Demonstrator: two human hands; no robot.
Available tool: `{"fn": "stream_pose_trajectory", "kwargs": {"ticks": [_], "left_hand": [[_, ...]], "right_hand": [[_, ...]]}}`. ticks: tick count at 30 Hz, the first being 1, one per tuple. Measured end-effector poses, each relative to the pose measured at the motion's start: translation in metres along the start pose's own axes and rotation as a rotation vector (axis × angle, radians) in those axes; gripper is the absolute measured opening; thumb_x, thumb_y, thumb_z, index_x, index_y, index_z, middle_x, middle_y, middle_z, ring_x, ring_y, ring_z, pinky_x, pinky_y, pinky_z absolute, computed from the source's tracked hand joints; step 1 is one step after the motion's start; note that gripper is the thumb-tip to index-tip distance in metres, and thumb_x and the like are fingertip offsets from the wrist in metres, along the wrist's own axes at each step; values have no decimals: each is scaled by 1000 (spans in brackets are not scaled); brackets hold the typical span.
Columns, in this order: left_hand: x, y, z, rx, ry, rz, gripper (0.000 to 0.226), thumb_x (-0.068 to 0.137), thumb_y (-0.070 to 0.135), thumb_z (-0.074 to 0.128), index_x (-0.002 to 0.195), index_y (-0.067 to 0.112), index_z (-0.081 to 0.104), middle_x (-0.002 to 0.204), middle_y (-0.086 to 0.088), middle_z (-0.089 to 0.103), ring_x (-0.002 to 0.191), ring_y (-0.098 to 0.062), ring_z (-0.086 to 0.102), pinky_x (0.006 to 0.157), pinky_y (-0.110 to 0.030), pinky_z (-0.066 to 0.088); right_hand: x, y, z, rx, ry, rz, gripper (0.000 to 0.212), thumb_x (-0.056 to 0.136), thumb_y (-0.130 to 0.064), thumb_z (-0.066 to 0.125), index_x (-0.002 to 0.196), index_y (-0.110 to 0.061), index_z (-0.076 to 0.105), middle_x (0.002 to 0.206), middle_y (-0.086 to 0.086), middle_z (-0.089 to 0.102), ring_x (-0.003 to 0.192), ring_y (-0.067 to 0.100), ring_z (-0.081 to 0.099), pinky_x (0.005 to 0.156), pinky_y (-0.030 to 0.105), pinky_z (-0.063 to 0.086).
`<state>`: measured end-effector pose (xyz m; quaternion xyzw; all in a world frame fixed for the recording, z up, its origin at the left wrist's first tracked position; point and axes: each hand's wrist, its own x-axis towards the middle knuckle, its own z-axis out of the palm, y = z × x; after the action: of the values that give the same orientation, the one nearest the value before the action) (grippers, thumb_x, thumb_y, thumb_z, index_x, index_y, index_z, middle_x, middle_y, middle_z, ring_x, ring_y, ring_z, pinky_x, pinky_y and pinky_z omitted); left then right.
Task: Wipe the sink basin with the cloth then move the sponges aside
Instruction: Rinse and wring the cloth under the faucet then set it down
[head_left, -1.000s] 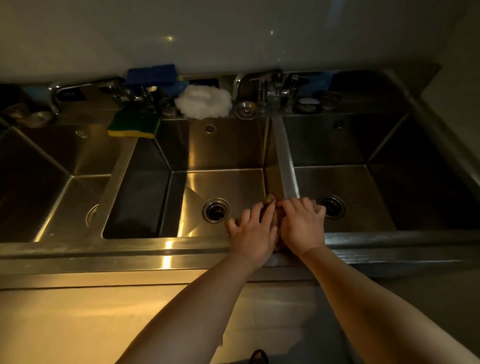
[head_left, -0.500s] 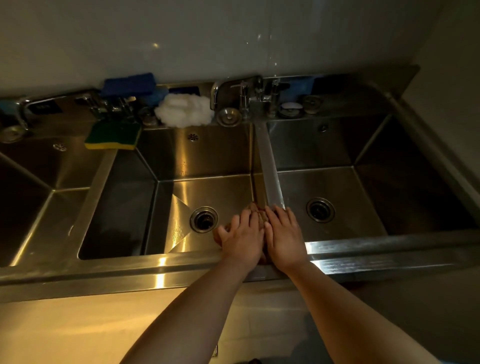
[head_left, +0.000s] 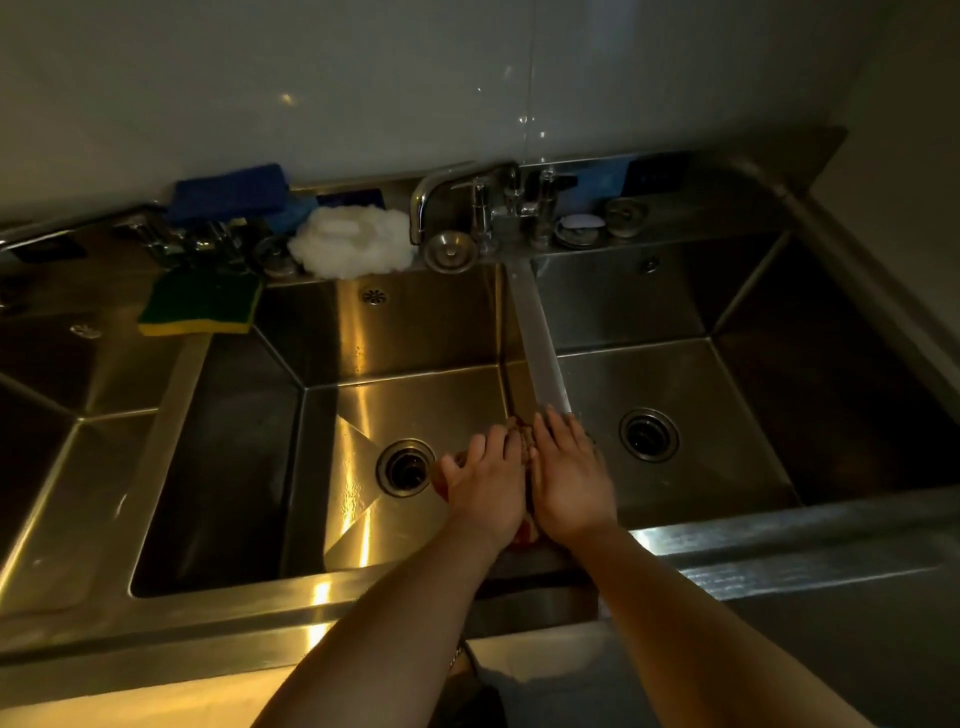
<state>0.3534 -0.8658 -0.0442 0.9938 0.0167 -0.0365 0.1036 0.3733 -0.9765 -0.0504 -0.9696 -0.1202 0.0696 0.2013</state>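
Note:
A dark reddish cloth (head_left: 523, 440) is draped over the front end of the divider (head_left: 540, 353) between the middle basin (head_left: 415, 338) and the right basin (head_left: 675, 322). My left hand (head_left: 485, 483) and my right hand (head_left: 569, 483) lie side by side on it, fingers spread and fairly straight, and hide most of it. A green and yellow sponge (head_left: 200, 309) lies on the back ledge at the middle basin's left corner. A blue sponge (head_left: 231, 189) stands against the wall behind it. A white fluffy scrubber (head_left: 350, 241) sits on the ledge next to them.
A faucet (head_left: 447, 192) and taps stand on the back ledge, with a metal drain plug (head_left: 449, 252) and small lids beside them. Each basin has a round drain (head_left: 405, 467) (head_left: 648, 434). A third basin (head_left: 78, 415) lies at the left. The steel front rim (head_left: 311, 603) runs below my arms.
The view has tilted down and shifted right. Both hands stay together on the cloth at the divider, with the left fingers spread a little wider.

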Motion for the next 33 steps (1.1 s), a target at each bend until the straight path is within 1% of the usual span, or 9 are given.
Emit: {"fn": "stream_pose_trajectory", "kwargs": {"ticks": [4, 9, 15, 18, 20, 23, 26, 29, 33], "left_hand": [[28, -10, 1, -8, 24, 31, 51, 88, 37, 45, 136, 23, 32, 133, 1, 34, 116, -20, 33, 86, -45, 22], [67, -20, -4, -10, 44, 62, 46, 88, 37, 45, 132, 24, 37, 128, 2, 38, 112, -20, 35, 77, -39, 17], [109, -30, -5, -3, 77, 69, 43, 86, 34, 48, 128, 24, 43, 123, 2, 44, 107, -20, 40, 79, -41, 23], [126, -34, -6, 21, 87, 74, 45, 85, 37, 37, 127, 25, 42, 123, 2, 45, 107, -19, 40, 74, -39, 18], [138, -37, -7, 10, 90, 68, 45, 87, 38, 36, 130, 25, 41, 124, 3, 45, 109, -18, 40, 77, -40, 21], [152, -39, -9, 21, 97, 64, 45, 88, 34, 49, 131, 25, 40, 123, 3, 44, 108, -18, 39, 79, -40, 24], [165, -39, -12, 43, 76, 49, 41, 90, 32, 45, 131, 26, 40, 123, 3, 43, 108, -18, 38, 76, -38, 19], [178, -39, -14, 79, 64, 9, 43, 92, 31, 43, 135, 26, 36, 127, 3, 40, 111, -18, 36, 80, -40, 21], [195, -42, -18, 92, 77, -17, 42, 95, 33, 38, 137, 25, 35, 129, 3, 39, 114, -17, 37, 85, -42, 25]], "right_hand": [[27, -3, 0, -17, 11, 15, 50, 101, -37, 19, 148, -21, 17, 158, -1, 10, 145, 18, 3, 115, 34, 8], [65, -5, -2, -18, 19, 43, 49, 101, -37, 19, 148, -22, 17, 158, -3, 10, 145, 16, 4, 115, 34, 8], [105, -7, -7, -7, 45, 33, 50, 101, -37, 20, 148, -21, 19, 158, -2, 13, 145, 17, 6, 115, 31, 6], [122, -8, -9, 3, 71, 27, 49, 101, -36, 22, 148, -20, 21, 157, -1, 15, 145, 16, 8, 115, 29, 5], [132, -8, -10, 12, 76, 22, 49, 101, -34, 23, 147, -18, 23, 157, 1, 17, 145, 17, 10, 116, 29, 7], [147, -8, -12, 32, 65, 22, 50, 101, -34, 23, 148, -17, 22, 157, 1, 18, 145, 17, 10, 117, 31, 9], [161, -8, -14, 44, 53, 12, 49, 101, -33, 24, 147, -16, 23, 157, 2, 18, 145, 18, 11, 118, 32, 9], [174, -7, -17, 56, 47, -9, 48, 101, -32, 24, 147, -17, 23, 157, 2, 18, 144, 18, 12, 118, 31, 7], [195, -6, -19, 62, 50, -32, 48, 101, -32, 24, 147, -18, 25, 156, 2, 21, 144, 18, 15, 118, 32, 10]]}}
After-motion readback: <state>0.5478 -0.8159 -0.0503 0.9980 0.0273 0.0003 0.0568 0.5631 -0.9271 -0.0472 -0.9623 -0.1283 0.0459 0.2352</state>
